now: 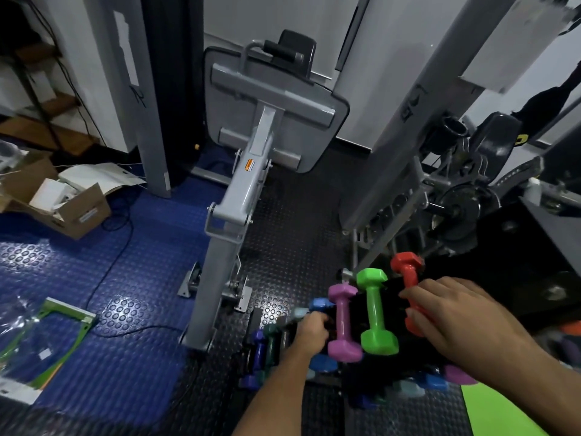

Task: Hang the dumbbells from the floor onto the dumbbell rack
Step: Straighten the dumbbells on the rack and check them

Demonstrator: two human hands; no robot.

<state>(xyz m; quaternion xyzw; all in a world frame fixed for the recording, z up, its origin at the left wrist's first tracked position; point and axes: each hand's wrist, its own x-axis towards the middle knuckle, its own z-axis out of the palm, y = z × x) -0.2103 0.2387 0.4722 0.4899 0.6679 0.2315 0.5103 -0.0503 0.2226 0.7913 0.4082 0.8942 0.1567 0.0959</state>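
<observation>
The dumbbell rack (pixel 361 313) stands in the lower right of the frame, a dark frame on the studded black floor mat (pixel 283 215), and it already carries 3 bright dumbbells side by side across its top. Each lies with its long axis running from the bottom of the frame up toward the top, leaning a little right at the far end.

The red dumbbell (pixel 408 272) sits furthest right. The right hand (pixel 452 316) lies over its near half with fingers curled round the handle — the far head pokes out above the knuckles. To finish this step well, my judgement is that the handle should settle fully into its cradle, parallel with its neighbours, before the fingers let go, so it cannot roll off the end.

The green dumbbell (pixel 374 309) rests in the middle, untouched, both heads clear of the rack arms. The pink dumbbell (pixel 344 322) lies just left of it.

The left hand (pixel 314 328) reaches in at the lower tier beside the pink one, fingers bent around something dark; blur hides exactly what it holds. A blue dumbbell (pixel 320 305) shows just above that hand, and purple and dark green ones (pixel 262 350) stand in a row at the lower left of the rack — whether hung or on the floor I cannot tell.
</observation>
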